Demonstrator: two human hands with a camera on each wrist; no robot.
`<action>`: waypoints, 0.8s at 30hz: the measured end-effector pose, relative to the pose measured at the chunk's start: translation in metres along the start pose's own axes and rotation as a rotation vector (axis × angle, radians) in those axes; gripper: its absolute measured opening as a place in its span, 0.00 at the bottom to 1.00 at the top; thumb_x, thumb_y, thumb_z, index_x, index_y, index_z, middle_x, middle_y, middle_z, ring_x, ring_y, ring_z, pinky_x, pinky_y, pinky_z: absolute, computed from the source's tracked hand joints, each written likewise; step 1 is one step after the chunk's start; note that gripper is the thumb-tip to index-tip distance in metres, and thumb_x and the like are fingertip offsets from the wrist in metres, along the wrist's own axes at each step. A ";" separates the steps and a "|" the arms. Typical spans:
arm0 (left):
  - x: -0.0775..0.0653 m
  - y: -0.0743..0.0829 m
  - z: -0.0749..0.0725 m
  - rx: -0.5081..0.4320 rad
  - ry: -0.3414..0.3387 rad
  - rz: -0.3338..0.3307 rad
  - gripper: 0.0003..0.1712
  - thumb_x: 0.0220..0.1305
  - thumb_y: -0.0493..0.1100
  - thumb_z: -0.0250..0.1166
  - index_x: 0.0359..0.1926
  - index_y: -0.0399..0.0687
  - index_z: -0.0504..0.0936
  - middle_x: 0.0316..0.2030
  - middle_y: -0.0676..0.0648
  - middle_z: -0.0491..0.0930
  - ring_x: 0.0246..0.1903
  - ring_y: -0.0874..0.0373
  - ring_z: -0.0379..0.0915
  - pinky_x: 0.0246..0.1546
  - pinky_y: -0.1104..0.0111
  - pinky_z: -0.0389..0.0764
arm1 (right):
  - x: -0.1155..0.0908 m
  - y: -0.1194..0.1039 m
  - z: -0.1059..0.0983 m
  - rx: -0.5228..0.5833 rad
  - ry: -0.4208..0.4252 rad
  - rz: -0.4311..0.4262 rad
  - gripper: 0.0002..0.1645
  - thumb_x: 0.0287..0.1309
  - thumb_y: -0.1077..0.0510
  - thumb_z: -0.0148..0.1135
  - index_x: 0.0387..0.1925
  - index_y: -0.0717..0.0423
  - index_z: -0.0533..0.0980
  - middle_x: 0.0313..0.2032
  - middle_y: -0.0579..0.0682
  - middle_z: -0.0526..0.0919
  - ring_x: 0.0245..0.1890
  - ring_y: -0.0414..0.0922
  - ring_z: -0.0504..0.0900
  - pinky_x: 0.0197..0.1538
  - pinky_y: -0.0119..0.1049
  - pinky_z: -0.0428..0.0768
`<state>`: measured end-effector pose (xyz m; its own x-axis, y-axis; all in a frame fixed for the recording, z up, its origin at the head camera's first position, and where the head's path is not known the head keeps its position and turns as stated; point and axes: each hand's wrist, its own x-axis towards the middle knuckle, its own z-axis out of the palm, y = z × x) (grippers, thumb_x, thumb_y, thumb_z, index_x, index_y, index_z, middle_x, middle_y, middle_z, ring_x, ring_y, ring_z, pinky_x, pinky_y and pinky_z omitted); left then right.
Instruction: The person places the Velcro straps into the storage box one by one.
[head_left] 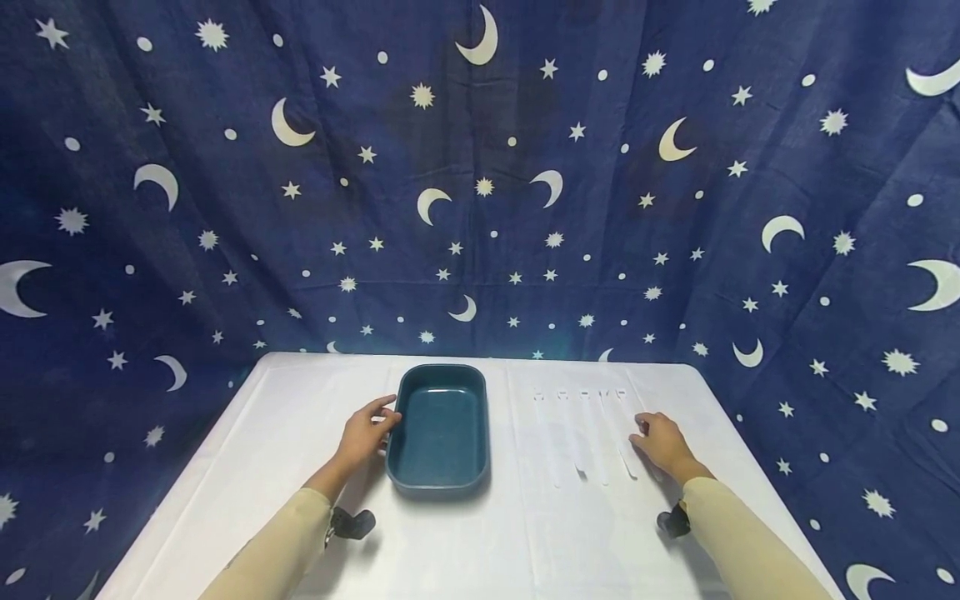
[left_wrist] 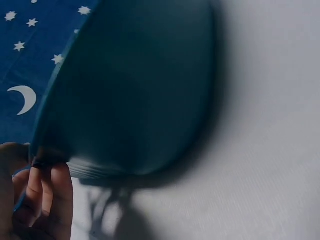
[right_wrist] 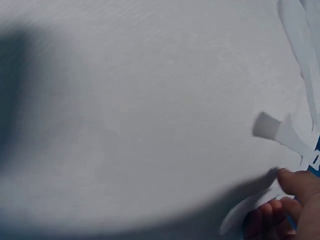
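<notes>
A deep, dark teal rectangular tub [head_left: 438, 437] with rounded corners stands on the white table, left of centre. My left hand [head_left: 369, 432] is at its left side, with thumb and fingers [left_wrist: 61, 192] pinching the rim. To the right, several long, thin white plastic utensils [head_left: 572, 437] lie side by side, slotted ends away from me. My right hand [head_left: 663, 443] is at the right end of this row. In the right wrist view, its thumb and fingers pinch a white utensil with a rounded end [right_wrist: 245, 210]; the rest is hidden by the hand. Beside it lies one with a flared end [right_wrist: 290, 134].
The table [head_left: 517, 542] has a white cloth on it, with rounded far corners. A dark blue curtain [head_left: 510, 233] patterned with moons and stars hangs behind and at both sides. Dark wrist devices [head_left: 352, 523] sit under both forearms.
</notes>
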<state>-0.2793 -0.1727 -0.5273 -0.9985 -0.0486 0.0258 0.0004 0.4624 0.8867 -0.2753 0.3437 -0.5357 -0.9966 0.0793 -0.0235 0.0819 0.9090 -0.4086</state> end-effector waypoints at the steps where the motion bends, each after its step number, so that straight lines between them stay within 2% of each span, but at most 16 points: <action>1: 0.000 0.000 0.000 -0.010 0.001 -0.008 0.28 0.66 0.41 0.64 0.65 0.39 0.72 0.46 0.37 0.81 0.39 0.49 0.83 0.26 0.66 0.85 | 0.001 -0.001 0.000 0.004 0.002 0.006 0.29 0.57 0.62 0.67 0.57 0.75 0.72 0.41 0.63 0.79 0.45 0.59 0.79 0.56 0.55 0.78; 6: 0.002 0.000 -0.002 -0.059 0.003 -0.050 0.27 0.65 0.40 0.65 0.63 0.37 0.74 0.45 0.36 0.82 0.34 0.54 0.84 0.25 0.67 0.85 | 0.003 -0.005 -0.004 0.038 -0.006 0.053 0.25 0.55 0.65 0.67 0.53 0.75 0.74 0.40 0.64 0.81 0.44 0.59 0.80 0.53 0.54 0.79; 14: 0.002 0.003 -0.003 -0.107 -0.003 -0.091 0.26 0.64 0.39 0.65 0.62 0.37 0.75 0.46 0.35 0.82 0.35 0.54 0.85 0.26 0.67 0.86 | 0.007 -0.013 -0.011 0.103 -0.026 0.166 0.21 0.55 0.68 0.62 0.51 0.75 0.75 0.49 0.71 0.79 0.52 0.67 0.77 0.56 0.57 0.77; 20: 0.001 0.004 -0.003 -0.120 -0.017 -0.109 0.26 0.65 0.39 0.65 0.62 0.36 0.75 0.45 0.36 0.82 0.35 0.54 0.84 0.27 0.67 0.86 | 0.009 -0.014 -0.013 0.172 -0.025 0.255 0.21 0.51 0.68 0.63 0.49 0.73 0.77 0.47 0.71 0.80 0.43 0.61 0.81 0.46 0.49 0.82; 24: 0.000 0.005 -0.004 -0.118 -0.015 -0.116 0.26 0.65 0.39 0.65 0.62 0.36 0.74 0.45 0.36 0.81 0.36 0.54 0.85 0.27 0.67 0.86 | 0.009 -0.016 -0.015 0.179 -0.029 0.282 0.21 0.50 0.67 0.64 0.47 0.72 0.78 0.45 0.70 0.80 0.39 0.57 0.81 0.41 0.45 0.82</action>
<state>-0.2787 -0.1740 -0.5215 -0.9930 -0.0814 -0.0858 -0.1090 0.3469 0.9315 -0.2858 0.3361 -0.5159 -0.9351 0.3032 -0.1837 0.3539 0.7666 -0.5358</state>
